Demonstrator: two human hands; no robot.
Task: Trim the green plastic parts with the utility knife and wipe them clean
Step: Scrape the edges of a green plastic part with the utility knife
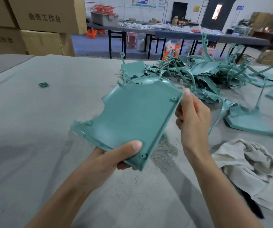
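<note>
We log the left hand (116, 159) pinching the green panel (132, 116) at its near corner — thumb on top. The right hand (194, 119) curls round the orange knife (196, 104) at the panel's right edge.

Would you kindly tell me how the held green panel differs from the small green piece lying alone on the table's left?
The green panel is large, the small green piece tiny. The left hand holds the panel tilted above the table; the piece lies flat, untouched. Both are the same green plastic.
</note>
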